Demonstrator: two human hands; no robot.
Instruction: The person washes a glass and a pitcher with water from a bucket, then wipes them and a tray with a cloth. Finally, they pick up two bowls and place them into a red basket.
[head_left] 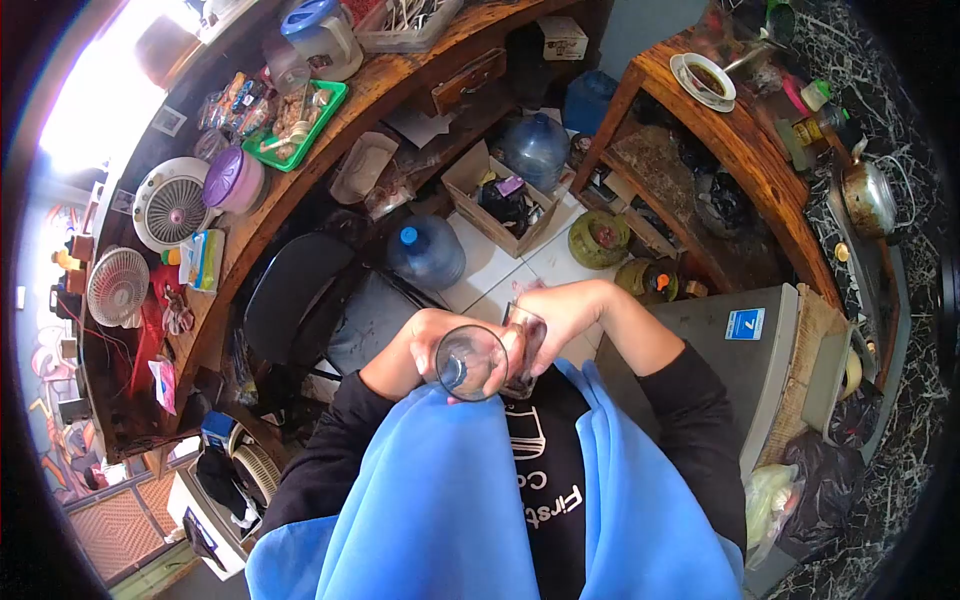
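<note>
Close to the chest, my left hand (432, 338) is wrapped round a clear drinking glass (472, 362), whose round rim faces the camera. My right hand (562, 318) holds a second glass (523, 372), tilted and darker looking, just beside the first. The two glasses are side by side, and fingers show between and behind them. A light blue cloth (430, 480) hangs down the front of the body over a black shirt (550, 490).
A curved wooden counter (262, 240) with fans and a green tray (330, 105) runs along the left. Water jugs (428, 253) and a cardboard box (470, 180) stand on the floor ahead. At right are a grey fridge (690, 365) and a kettle (868, 200).
</note>
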